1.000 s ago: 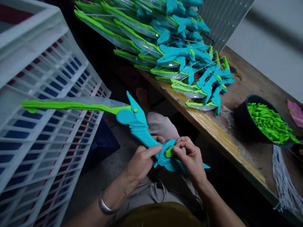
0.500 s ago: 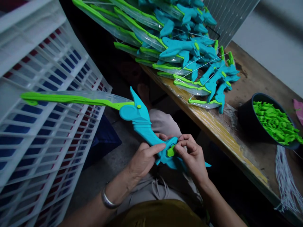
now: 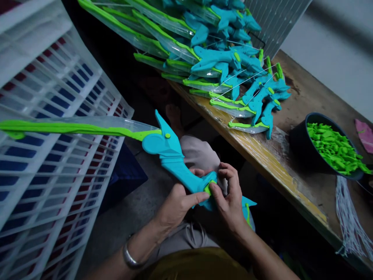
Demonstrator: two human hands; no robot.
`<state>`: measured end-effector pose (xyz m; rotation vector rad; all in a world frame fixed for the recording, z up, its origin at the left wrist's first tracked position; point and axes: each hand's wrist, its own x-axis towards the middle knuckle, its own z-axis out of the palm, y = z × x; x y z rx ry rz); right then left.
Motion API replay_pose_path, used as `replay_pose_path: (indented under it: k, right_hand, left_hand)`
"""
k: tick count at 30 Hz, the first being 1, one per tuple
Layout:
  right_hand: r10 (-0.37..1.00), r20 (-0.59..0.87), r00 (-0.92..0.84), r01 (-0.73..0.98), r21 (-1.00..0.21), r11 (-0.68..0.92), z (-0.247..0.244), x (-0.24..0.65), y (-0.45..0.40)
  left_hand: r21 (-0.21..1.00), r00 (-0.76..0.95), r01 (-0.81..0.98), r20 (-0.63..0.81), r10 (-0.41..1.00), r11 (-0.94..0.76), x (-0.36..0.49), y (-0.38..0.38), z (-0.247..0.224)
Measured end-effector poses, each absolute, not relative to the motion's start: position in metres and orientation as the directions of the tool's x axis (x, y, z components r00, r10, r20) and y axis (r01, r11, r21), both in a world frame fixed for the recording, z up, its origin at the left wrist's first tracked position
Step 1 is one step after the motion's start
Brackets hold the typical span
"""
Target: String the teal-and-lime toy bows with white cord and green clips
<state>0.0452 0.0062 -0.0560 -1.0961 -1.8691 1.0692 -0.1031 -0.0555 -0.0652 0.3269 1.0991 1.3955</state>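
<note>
Over my lap lies a toy bow point(image 3: 175, 155) with a blue grip and a long green and clear limb stretching left. My left hand point(image 3: 175, 204) is closed around the middle of the blue grip, its thumb along the near side. At the centre of the grip sits a small green plastic piece point(image 3: 208, 189). My right hand point(image 3: 230, 198) presses its thumb on that piece, its other fingers curled behind. Part of the lower limb is hidden behind my right hand.
Many similar blue and green bows point(image 3: 215, 58) are heaped on the wooden table point(image 3: 297, 182). A dark bucket point(image 3: 303, 136) holds small green parts, with white strings point(image 3: 346, 217) hanging below. A white plastic crate point(image 3: 58, 116) stands at left; a pink scrap point(image 3: 364, 134) lies far right.
My right thumb has moved from pinching the green piece's edge to pressing on it, and the piece sits lower in the grip. The bow has shifted slightly left.
</note>
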Motion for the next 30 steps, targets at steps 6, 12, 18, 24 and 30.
replay_pose_path:
  k: [6, 12, 18, 24, 30]
  right_hand:
    - [0.763, 0.044, -0.645, 0.261, -0.926, 0.274, -0.040, 0.060, 0.035]
    - [0.682, -0.110, -0.723, 0.288, -0.945, 0.153, -0.034, 0.072, 0.054]
    - [0.693, -0.197, -0.693, 0.245, -0.969, -0.031, -0.038, 0.078, 0.047]
    - [0.701, -0.251, -0.668, 0.277, -0.958, -0.079, -0.039, 0.080, 0.042]
    - [0.662, -0.267, -0.700, 0.268, -0.958, -0.103, -0.044, 0.077, 0.045]
  left_hand:
    - [0.801, -0.198, -0.560, -0.379, 0.904, 0.213, -0.097, -0.059, -0.067]
    - [0.812, -0.189, -0.516, -0.419, 0.888, 0.273, -0.092, -0.065, -0.069]
    - [0.852, -0.229, -0.427, -0.426, 0.875, 0.303, -0.086, -0.069, -0.066]
    - [0.776, -0.222, -0.543, -0.501, 0.837, 0.321, -0.078, -0.066, -0.063]
    - [0.805, -0.261, -0.504, -0.487, 0.834, 0.312, -0.073, -0.063, -0.062]
